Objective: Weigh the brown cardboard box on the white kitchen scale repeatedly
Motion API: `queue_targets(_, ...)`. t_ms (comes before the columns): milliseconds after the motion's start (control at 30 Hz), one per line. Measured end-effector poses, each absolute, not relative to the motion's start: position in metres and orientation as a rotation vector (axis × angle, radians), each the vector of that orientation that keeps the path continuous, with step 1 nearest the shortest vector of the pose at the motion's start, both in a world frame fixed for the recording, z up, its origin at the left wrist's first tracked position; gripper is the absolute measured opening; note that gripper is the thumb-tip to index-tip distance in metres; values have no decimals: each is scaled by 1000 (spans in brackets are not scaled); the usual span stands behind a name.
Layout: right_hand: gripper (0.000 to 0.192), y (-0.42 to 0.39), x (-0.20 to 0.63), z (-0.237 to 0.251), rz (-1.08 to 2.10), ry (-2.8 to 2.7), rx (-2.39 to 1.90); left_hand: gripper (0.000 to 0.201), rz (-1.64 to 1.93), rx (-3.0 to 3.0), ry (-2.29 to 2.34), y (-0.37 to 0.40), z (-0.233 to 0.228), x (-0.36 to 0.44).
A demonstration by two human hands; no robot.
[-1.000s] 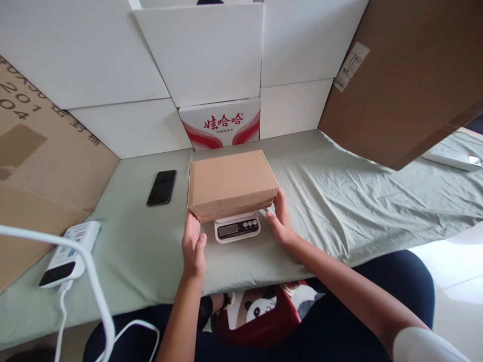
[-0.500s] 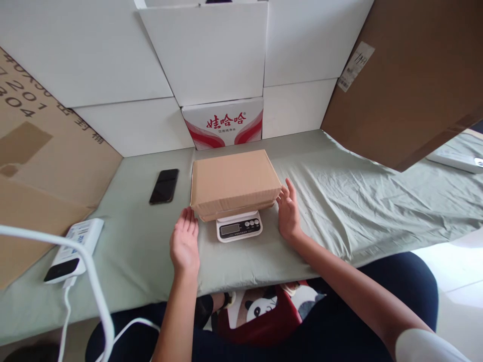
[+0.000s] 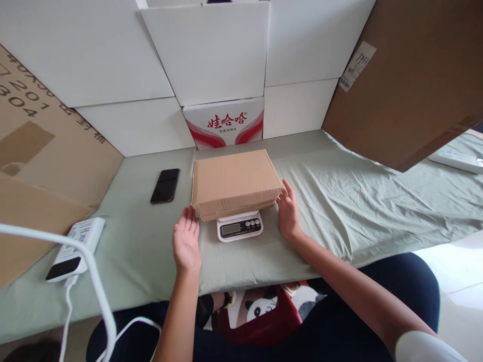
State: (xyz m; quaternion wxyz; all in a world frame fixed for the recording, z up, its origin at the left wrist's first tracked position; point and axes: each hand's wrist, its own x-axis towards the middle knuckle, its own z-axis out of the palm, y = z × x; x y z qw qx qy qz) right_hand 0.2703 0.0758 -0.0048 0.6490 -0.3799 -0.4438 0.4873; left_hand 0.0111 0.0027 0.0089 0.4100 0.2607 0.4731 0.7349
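Apparently you're placing box [image 3: 237, 178] over scale [image 3: 240, 227]; your left hand [image 3: 187, 242] and right hand [image 3: 289, 215] apart, loose at near corners, contact unclear; next move likely calls for light touch.

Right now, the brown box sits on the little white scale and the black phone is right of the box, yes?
Not quite: the head view shows the black phone left of the brown box, which does sit on the little white scale.

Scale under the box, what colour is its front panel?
The panel is mostly black, shown in the head view.
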Motion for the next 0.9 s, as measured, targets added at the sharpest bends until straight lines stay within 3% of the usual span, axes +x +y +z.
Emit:
queue_targets(733, 63, 75, 269, -5, 1087, -1065, -843, 77, 1834, 838, 1229, 0, 5, 18)
queue_targets(900, 60, 73, 268, -1, 1103, -1053, -827, 72, 1836, 898, 1206, -2, 4, 19)
